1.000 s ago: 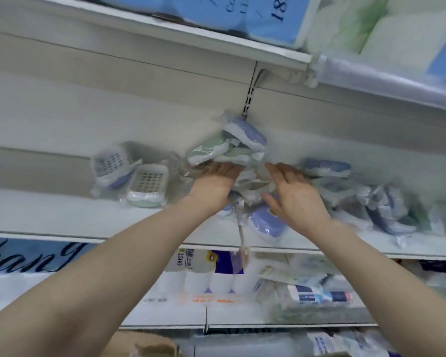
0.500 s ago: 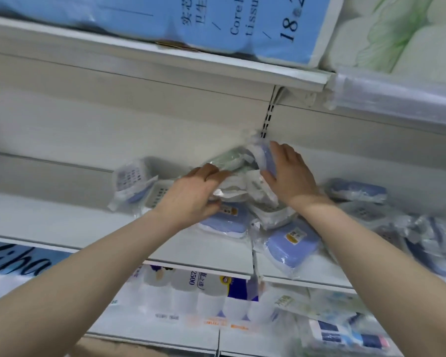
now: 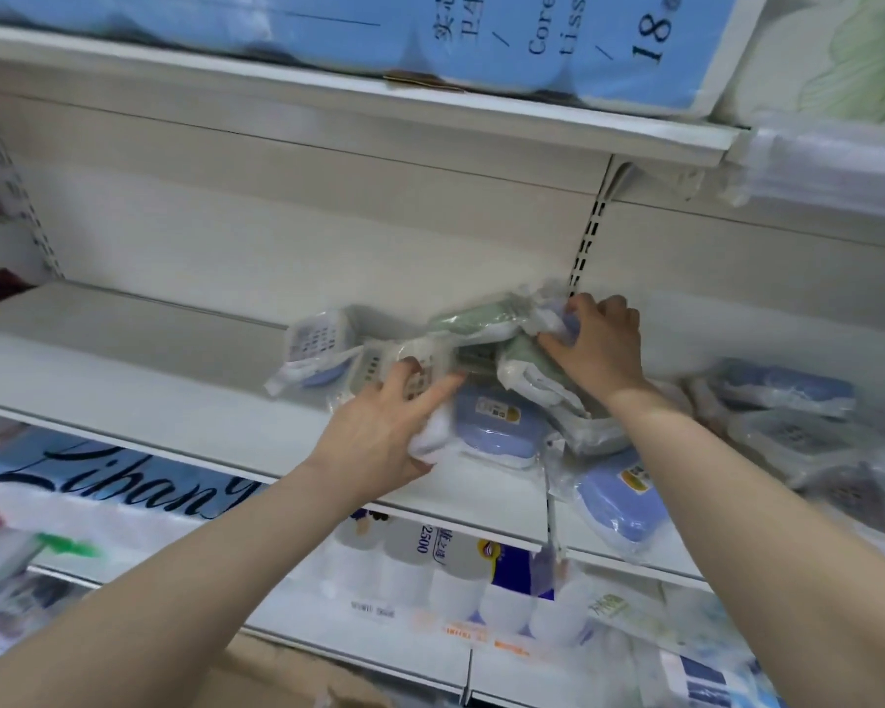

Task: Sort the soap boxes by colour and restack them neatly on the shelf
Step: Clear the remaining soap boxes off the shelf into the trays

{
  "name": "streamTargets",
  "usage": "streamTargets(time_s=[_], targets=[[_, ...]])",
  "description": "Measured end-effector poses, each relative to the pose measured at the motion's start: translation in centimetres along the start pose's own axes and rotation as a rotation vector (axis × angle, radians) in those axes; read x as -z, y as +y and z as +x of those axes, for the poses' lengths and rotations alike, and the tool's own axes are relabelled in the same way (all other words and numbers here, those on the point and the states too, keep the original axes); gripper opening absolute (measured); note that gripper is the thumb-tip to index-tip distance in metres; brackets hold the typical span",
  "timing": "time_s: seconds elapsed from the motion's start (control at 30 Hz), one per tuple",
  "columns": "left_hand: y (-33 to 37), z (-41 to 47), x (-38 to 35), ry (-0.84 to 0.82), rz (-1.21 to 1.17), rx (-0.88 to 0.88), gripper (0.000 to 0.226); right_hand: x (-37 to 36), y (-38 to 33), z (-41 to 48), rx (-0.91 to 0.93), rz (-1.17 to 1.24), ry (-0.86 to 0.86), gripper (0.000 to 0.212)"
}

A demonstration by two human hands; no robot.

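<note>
The soap boxes (image 3: 481,350) lay in a loose pile on the middle shelf (image 3: 149,360), near the slotted upright, each sealed in its own clear wrapper. More blue ones (image 3: 782,390) were heaped further right. The hands were apart, one at each side of the pile. The left hand (image 3: 379,431) had its fingers curled over a white grid box (image 3: 379,367), with bunched wrapper under the palm. The right hand (image 3: 601,344) was clamped on the top blue box (image 3: 565,324), thumb on the near side and fingers over the far side.

These looked like light, hollow plastic shells, stiff enough to take a firm squeeze across the short sides. The trouble was probably the film: it seemed slick and baggy, so a grip on loose wrapper alone would likely let the box swing or slide out. Taking each box across its body, thumb against fingers, seemed the safer hold.

A green box (image 3: 473,319) leaned at the top of the heap, and a labelled blue box (image 3: 496,421) sat underneath. Lifting from the top down would probably keep the rest from slithering. A front blue box (image 3: 622,498) lay tilted at the shelf's lip and could well drop if nudged
</note>
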State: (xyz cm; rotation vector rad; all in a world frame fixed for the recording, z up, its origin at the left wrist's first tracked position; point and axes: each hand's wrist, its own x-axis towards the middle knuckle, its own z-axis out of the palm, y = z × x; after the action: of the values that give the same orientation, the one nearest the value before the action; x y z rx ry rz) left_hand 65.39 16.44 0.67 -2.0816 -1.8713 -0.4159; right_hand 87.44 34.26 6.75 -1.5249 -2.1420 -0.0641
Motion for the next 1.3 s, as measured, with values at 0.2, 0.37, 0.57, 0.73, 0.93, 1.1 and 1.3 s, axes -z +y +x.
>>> streamTargets(time_s=[0.2,0.37,0.57,0.73,0.93,1.1,1.3], targets=[[1.1,-0.4,0.4,-0.033,-0.108,0.184,0.071,-0.5,1.0,0.7,-0.116,0.198,-0.145,0.073],[0.3,-1.6,0.8,0.097,-0.393,0.385,0.056,-1.0,2.1,1.8,-0.149,0.056,-0.325,0.071],[-1.1,-3.0,1.9,0.198,-0.489,0.588,0.044,-3.3,1.7,0.9,-0.123,0.167,-0.205,0.055],[-1.4,-3.8,2.2,0.259,-0.586,0.65,0.037,-3.0,0.9,1.1,-0.011,0.077,-0.046,0.053],[-1.0,-4.7,2.5,0.31,-0.802,0.66,0.047,-0.2,-1.2,-0.9,0.21,-0.15,0.21,0.046],[-0.8,-5.0,1.8,0.207,-0.762,0.656,0.045,0.2,-2.3,-3.3,0.252,-0.15,0.017,0.05],[-2.4,-5.5,0.5,0.118,-0.535,0.718,0.044,0.5,-1.8,-2.3,0.077,0.306,-0.138,0.04]])
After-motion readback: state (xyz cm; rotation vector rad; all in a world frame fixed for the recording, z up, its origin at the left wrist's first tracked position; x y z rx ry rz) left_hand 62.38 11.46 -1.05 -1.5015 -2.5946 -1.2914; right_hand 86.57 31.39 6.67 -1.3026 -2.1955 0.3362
